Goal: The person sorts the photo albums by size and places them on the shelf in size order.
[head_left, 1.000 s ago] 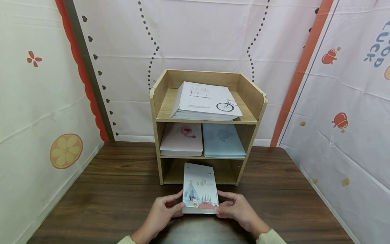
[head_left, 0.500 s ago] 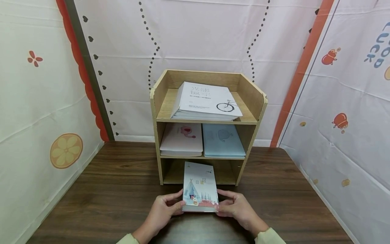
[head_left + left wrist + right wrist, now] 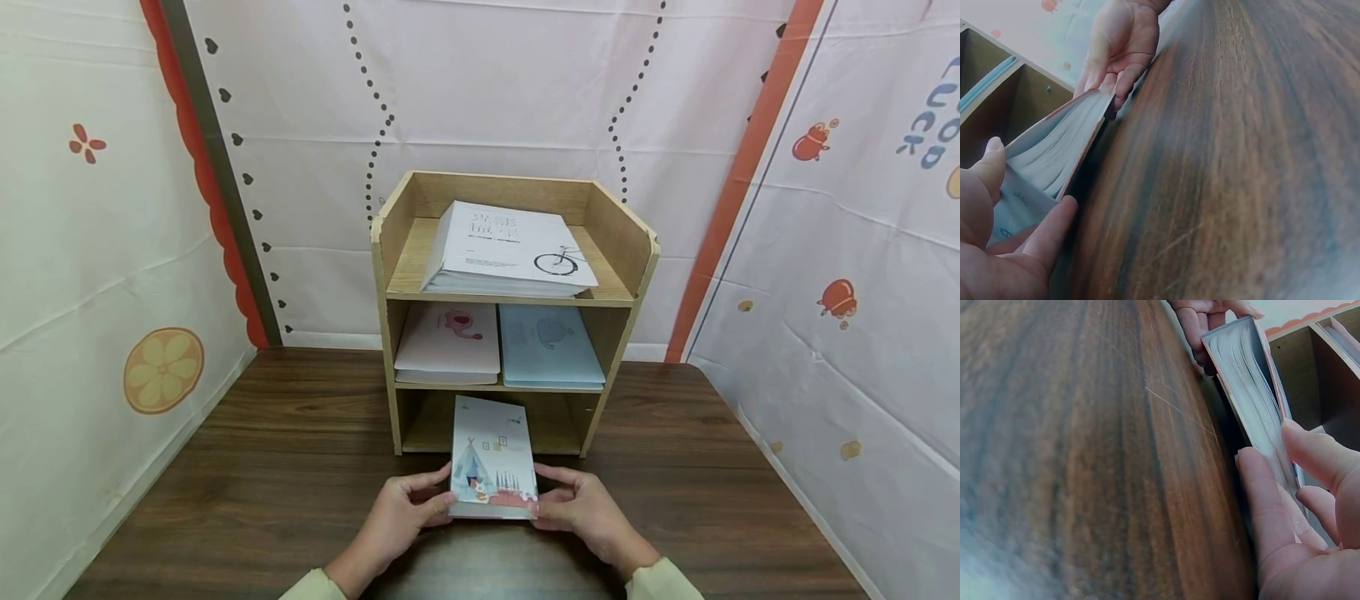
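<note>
A thick white book (image 3: 491, 450) with a blue tent and red plants on its cover lies flat in front of the shelf's lowest compartment, its far end reaching in. My left hand (image 3: 401, 512) grips its near left corner, thumb on top and fingers along the side and below. On the near right corner, my right hand (image 3: 581, 508) holds it the same way. Both wrist views show the book's near end with its pale page edges (image 3: 1063, 150). In the right wrist view, the thumb (image 3: 1316, 450) presses the cover and a finger lies under the book.
A three-level wooden shelf (image 3: 392, 367) stands on the dark wood table (image 3: 300, 467). Its top bears a thick white book (image 3: 510, 250) with a bicycle picture. Pink (image 3: 447, 342) and light-blue (image 3: 551, 346) booklets fill the middle level. Printed cloth hangs behind and at both sides.
The book has slid slightly forward, farther into the lowest compartment, with both hands moving along with it. Their grip on it looks the same.
</note>
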The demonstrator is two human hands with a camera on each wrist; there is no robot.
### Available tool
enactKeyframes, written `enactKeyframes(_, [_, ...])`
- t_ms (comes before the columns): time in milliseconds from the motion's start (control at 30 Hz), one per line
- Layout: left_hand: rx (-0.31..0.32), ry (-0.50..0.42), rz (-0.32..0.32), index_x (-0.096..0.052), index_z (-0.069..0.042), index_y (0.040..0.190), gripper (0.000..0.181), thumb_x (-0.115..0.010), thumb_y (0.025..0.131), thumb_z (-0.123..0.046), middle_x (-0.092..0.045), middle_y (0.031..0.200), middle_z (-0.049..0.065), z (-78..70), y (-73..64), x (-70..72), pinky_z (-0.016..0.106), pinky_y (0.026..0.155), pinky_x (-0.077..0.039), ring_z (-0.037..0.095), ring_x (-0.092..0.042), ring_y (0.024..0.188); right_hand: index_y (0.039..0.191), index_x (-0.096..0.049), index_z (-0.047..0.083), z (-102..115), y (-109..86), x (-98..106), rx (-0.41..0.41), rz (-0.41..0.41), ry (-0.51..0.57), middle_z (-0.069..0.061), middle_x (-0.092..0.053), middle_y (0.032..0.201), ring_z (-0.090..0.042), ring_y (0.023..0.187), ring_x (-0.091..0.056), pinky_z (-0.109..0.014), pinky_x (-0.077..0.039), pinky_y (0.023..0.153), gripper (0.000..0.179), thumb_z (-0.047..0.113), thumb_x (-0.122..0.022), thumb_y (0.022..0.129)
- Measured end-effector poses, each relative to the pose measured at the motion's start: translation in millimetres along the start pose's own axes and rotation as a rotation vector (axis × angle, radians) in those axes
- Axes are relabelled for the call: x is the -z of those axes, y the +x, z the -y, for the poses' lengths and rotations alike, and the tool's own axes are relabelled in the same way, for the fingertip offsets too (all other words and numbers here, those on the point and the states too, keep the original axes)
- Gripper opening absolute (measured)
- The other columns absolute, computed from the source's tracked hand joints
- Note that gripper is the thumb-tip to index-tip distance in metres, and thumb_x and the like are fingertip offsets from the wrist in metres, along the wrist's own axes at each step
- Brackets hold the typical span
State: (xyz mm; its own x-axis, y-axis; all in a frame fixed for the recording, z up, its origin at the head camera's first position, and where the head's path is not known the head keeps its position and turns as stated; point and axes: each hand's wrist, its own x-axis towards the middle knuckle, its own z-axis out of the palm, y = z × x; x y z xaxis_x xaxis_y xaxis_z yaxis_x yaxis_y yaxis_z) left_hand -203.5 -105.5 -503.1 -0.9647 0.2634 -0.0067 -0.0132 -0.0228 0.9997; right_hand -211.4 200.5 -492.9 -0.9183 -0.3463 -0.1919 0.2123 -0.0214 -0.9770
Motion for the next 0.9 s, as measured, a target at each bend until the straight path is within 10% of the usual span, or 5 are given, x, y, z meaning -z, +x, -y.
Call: enactKeyframes(900, [-0.015, 0.009, 0.001, -0.057, -0.002, 0.143, 0.056, -0.076, 0.093, -0.02, -0.056, 0.145, 0.026, -2.4, 7.4, 1.4, 0.034, 0.083, -0.064, 0.021, -0.071, 0.106, 0.15, -0.044, -0.007, 2.4, 9.8, -0.5, 0.011, -0.031, -0.001, -0.012, -0.076, 0.094, -0.02, 0.088, -0.074, -0.041, -0.065, 0.084, 0.073, -0.002, -0.079, 0.087])
